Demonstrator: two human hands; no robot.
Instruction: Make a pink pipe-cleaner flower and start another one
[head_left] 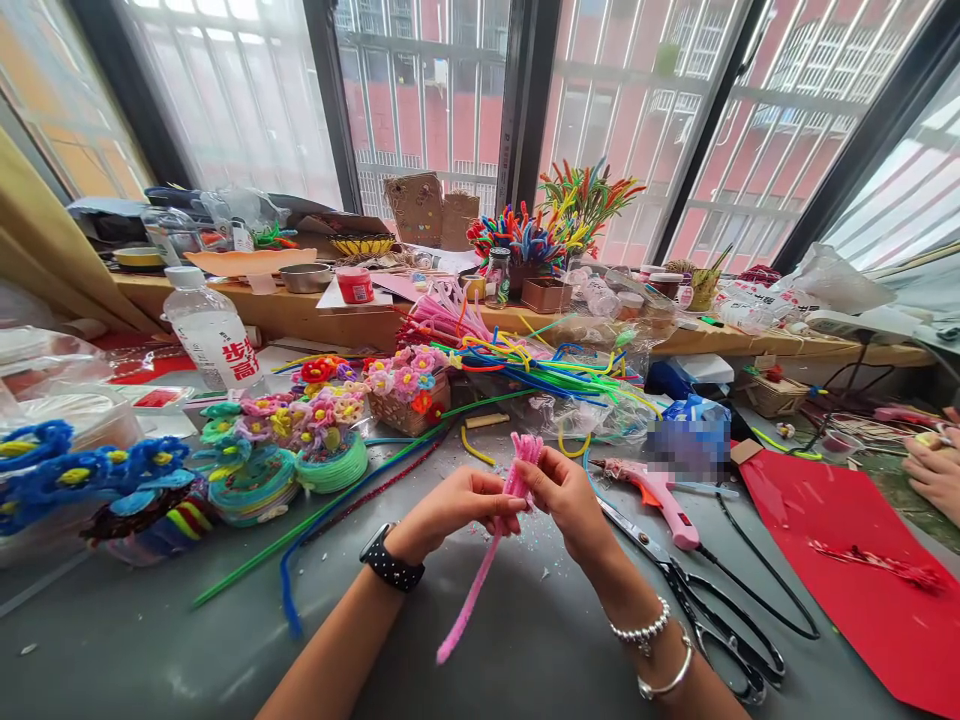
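Observation:
Pink pipe cleaners (527,448) are bunched and folded into loops between my two hands, above the grey table. My left hand (480,500) pinches the bunch from the left, its thumb and fingers closed on the lower part. From the right, my right hand (561,490) grips the same bunch near its looped top. One long pink end (471,612) hangs down toward the table's front. Where the fingertips meet, part of the bunch is hidden.
A pink glue gun (660,492) and large black-handled scissors (697,590) lie right of my hands. Pipe-cleaner flower baskets (330,462) stand left. Loose pipe cleaners (525,365) pile behind. Red paper (847,540) lies right, near another person's hand (934,465). A bottle (210,335) stands back left.

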